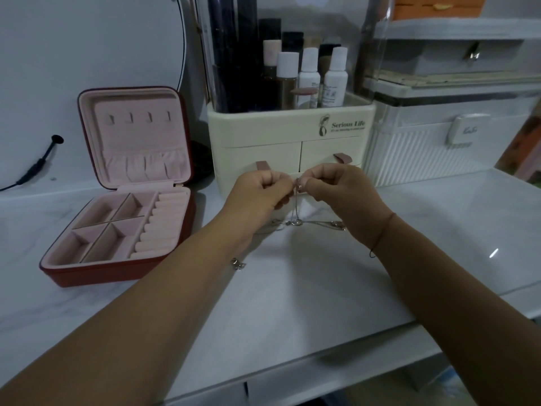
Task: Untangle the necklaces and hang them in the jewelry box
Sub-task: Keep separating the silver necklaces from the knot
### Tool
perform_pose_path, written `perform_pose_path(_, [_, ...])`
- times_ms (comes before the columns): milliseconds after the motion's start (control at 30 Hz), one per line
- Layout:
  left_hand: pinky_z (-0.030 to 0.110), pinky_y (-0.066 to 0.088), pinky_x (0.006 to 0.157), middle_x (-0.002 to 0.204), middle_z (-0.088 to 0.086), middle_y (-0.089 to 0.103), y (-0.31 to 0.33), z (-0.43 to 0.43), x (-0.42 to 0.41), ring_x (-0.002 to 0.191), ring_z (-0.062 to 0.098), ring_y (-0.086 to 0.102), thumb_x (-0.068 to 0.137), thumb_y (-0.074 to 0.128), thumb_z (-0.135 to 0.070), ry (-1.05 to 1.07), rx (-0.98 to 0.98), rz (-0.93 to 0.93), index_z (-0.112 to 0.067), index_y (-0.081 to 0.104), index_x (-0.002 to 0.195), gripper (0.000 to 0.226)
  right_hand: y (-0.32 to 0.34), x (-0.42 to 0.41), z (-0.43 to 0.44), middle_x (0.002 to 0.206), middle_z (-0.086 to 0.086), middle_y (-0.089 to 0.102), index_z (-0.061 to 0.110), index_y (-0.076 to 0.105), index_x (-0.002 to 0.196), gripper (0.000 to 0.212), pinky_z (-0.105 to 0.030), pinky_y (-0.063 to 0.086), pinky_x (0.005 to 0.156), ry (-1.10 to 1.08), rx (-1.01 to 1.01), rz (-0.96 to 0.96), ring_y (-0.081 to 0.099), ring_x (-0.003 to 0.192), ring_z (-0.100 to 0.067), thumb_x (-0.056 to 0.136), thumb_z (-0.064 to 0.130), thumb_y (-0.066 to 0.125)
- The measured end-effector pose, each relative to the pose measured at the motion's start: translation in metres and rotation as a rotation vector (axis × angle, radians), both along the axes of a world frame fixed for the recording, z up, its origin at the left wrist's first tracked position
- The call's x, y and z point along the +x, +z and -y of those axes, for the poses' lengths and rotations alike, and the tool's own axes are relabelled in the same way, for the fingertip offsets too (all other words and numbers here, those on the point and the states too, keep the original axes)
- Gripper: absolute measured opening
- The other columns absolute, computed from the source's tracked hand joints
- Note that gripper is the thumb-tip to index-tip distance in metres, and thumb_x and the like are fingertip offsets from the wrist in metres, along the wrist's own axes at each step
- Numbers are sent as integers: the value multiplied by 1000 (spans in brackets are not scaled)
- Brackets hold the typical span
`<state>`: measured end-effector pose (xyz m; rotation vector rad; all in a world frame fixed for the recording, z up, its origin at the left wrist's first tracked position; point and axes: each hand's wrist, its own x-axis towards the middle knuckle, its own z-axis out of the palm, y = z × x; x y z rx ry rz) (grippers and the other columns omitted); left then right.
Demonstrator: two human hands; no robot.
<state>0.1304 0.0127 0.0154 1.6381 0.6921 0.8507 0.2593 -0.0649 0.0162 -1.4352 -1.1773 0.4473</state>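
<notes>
Now the left hand (260, 191) and the right hand (336, 189) meet above the white tabletop (292, 288), just in front of a cream organizer (263, 130) full of bottles. Each pinches the thin silver necklaces (295, 212) between curled fingertips, so the tangled chains hang between the wrists and trail onto the tabletop. Well apart to the left, the red jewelry box (96, 275) lies open, four hooks (139, 117) showing in its upright lid.
</notes>
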Motion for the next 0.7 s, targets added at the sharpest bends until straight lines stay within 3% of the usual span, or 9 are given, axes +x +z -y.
perform_pose_path(200, [14, 43, 58, 62, -2, 58, 0, 1, 2, 56, 4, 49, 91, 58, -11, -41, -17, 16, -12, 66, 74, 19, -2, 4, -3, 68, -9, 58, 13, 69, 72, 18, -15, 40, 59, -21, -5, 12, 46, 62, -11, 85, 3, 63])
perform_pose_path(333, [15, 39, 55, 60, 0, 55, 0, 1, 2, 50, 3, 46, 93, 56, -9, -17, -28, 25, -9, 64, 73, 22, 0, 4, -2, 56, 12, 57, 10, 64, 67, 24, -12, 38, 57, 36, 11, -24, 43, 54, -2, 86, -1, 57])
perform_pose_path(433, [16, 39, 56, 56, -2, 55, 3, 2, 1, 50, 3, 46, 92, 57, -7, 7, -76, 62, -8, 63, 70, 23, -1, 5, -2, 50, 13, 51, 15, 63, 63, 28, -11, 38, 56, 27, 5, -11, 42, 52, -1, 86, 0, 57])
perform_pose_path(533, [19, 40, 59, 60, 0, 56, 5, 6, 1, 56, 7, 47, 90, 58, -9, -43, -91, 93, -9, 64, 67, 24, -3, 8, -3, 48, 12, 48, 23, 61, 53, 38, -13, 38, 54, -43, -6, 4, 41, 50, -4, 87, 5, 60])
perform_pose_path(700, [28, 42, 71, 62, 1, 61, 3, 2, 2, 64, 13, 52, 90, 57, -9, 8, -145, 107, -9, 66, 66, 26, -1, 9, -2, 45, 13, 45, 20, 55, 44, 49, -12, 35, 51, 32, 19, -90, 38, 47, -2, 90, 2, 55])
